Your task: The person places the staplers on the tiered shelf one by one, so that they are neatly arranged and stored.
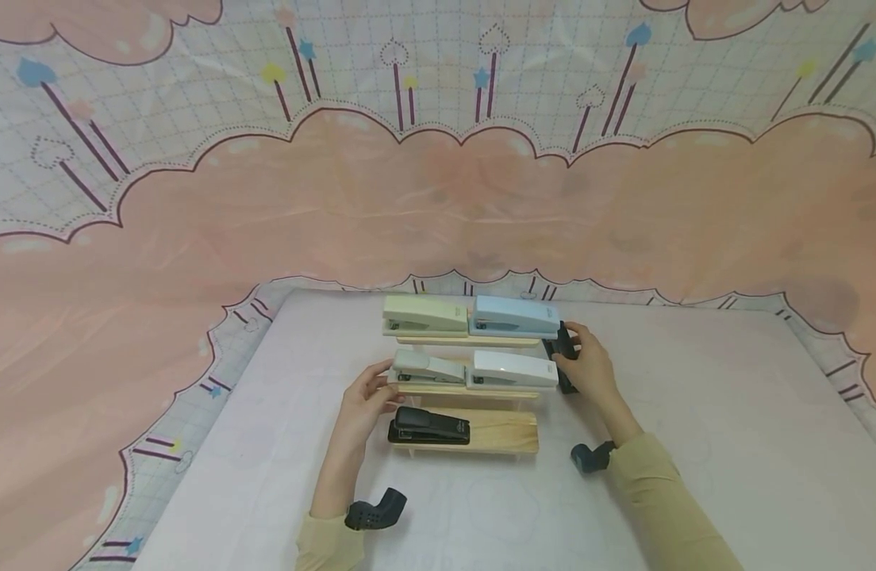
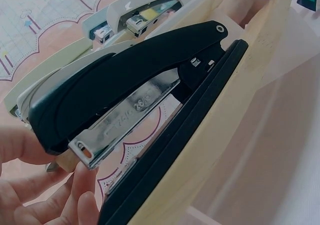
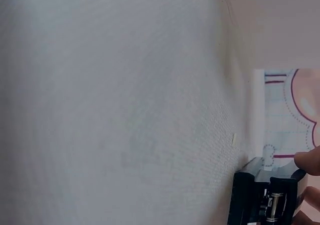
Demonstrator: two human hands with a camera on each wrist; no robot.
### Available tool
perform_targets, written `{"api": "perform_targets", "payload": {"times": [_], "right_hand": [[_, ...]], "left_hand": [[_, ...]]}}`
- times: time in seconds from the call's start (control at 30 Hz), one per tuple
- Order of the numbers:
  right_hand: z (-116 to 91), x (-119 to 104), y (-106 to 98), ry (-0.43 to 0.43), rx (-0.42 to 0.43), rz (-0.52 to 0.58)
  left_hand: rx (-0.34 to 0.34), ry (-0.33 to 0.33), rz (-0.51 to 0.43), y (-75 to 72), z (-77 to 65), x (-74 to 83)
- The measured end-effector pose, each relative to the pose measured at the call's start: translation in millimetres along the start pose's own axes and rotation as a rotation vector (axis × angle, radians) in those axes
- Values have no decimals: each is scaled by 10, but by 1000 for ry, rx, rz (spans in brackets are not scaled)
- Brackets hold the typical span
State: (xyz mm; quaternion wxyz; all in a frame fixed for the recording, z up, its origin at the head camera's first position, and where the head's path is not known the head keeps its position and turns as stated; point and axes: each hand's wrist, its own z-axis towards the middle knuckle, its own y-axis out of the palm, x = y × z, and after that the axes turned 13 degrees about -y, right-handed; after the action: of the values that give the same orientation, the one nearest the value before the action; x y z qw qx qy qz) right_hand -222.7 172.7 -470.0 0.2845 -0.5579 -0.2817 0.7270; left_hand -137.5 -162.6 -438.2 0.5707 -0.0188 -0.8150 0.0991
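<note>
A stepped wooden stand [image 1: 505, 432] carries several staplers on its tiers. My left hand [image 1: 365, 395] is at the left end of the middle tier; thumb and fingers pinch the end of that wooden shelf [image 2: 67, 161], beside a grey stapler [image 1: 427, 367]. In front of it, a black stapler [image 2: 135, 85] lies on the lowest tier, on the left half. At the stand's right side my right hand [image 1: 589, 365] grips another black stapler [image 3: 265, 200], partly hidden by the hand in the head view.
A white stapler [image 1: 512, 369] shares the middle tier. Above it, a green stapler [image 1: 425, 313] and a blue stapler [image 1: 516, 315] stand side by side on the top tier. The white table [image 1: 224, 476] meets a patterned cloth backdrop [image 1: 409, 214] behind.
</note>
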Motion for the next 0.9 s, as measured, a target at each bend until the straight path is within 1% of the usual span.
{"api": "perform_targets", "payload": {"times": [0.27,0.53,0.73,0.9], "right_hand": [[-11,7,2,24,7,37],[-48,-13,-46,91,2,108],[-101,-37,-124,89,12,122],[-144,-51,-197,84,12,114]], "left_hand": [[12,1,6,10,17,-24],[6,-5,-2,7,23,-10],[4,-11,-6,8,20,-4],[1,-11,-2,16,13,7]]}}
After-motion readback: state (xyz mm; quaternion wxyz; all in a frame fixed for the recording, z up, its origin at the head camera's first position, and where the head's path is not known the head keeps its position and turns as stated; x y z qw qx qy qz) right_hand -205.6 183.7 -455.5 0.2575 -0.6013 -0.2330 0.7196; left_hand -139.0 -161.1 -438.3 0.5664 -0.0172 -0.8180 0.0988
